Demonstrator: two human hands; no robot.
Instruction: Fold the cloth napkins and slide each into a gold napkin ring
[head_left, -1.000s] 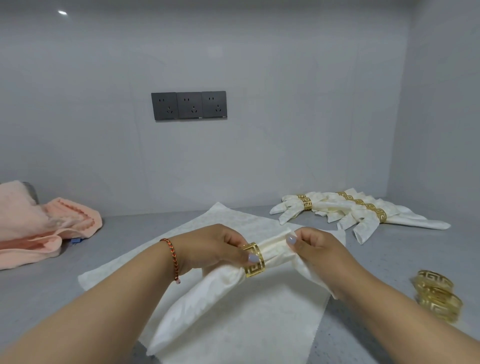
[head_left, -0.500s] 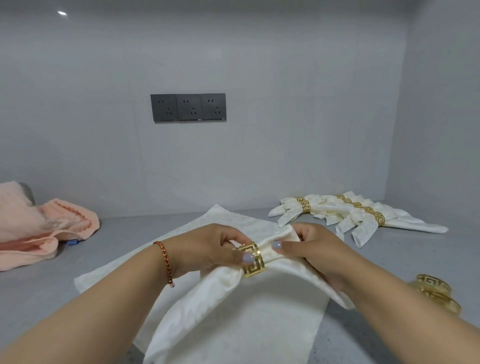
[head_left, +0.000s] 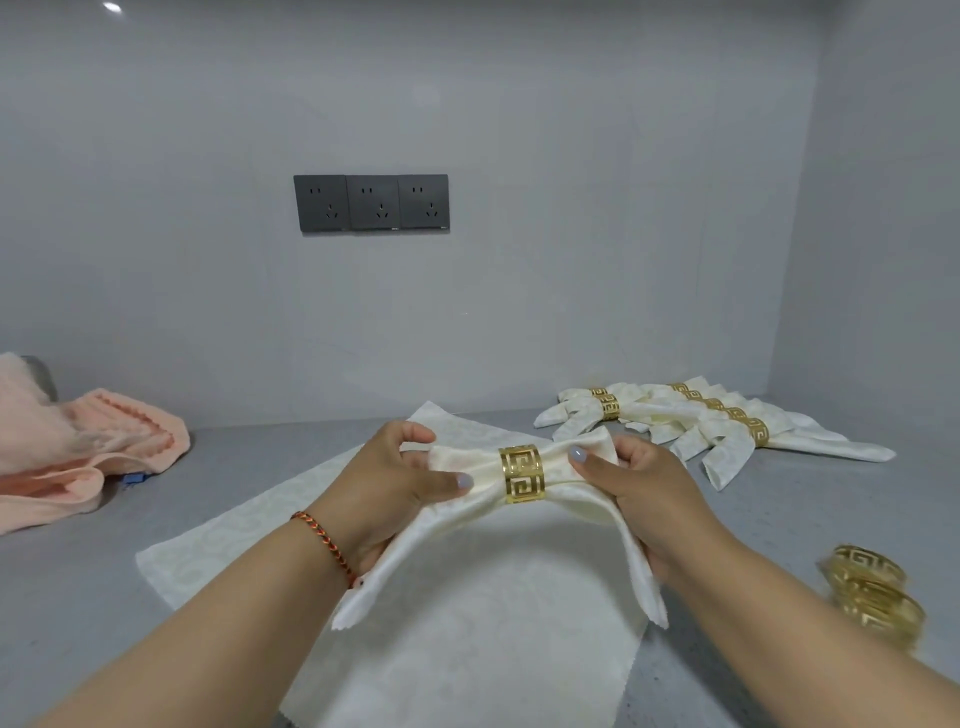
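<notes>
Napkin (head_left: 467, 499) held in the air over the flat cloth (head_left: 467, 654), ring (head_left: 522, 473) already at its middle, both tails drooping toward you. Left hand (head_left: 395, 483) pinches the fabric just left of the ring, thumb on top, fingers curled behind. Right hand (head_left: 639, 493) pinches the right wing the same way, thumb just beside the ring.

Step in hand, by my reading: centring the ring and dressing the two wings.
- Keep your thumbs close to the ring, where they are; pull outward evenly so the band stays put and the pleats do not bunch on one side.
- Check that the tails hang alike. The right one looks a touch longer, though the angle may deceive.
- Fan each wing flat before you set it down; the cloth looks soft and will likely slump if released mid-air.

Room and edges:
- Finished napkins (head_left: 717, 421) lie in an overlapping row at the far right of the tabletop (head_left: 249, 467), near the side wall. The open spot for this one seems to be the near end of that row.
- Spare rings (head_left: 872, 592) sit just beside your right forearm; carry the napkin over them, not through, or your sleeve side may knock them.
- Pink towel (head_left: 78, 441) far left, well apart, no concern.
</notes>
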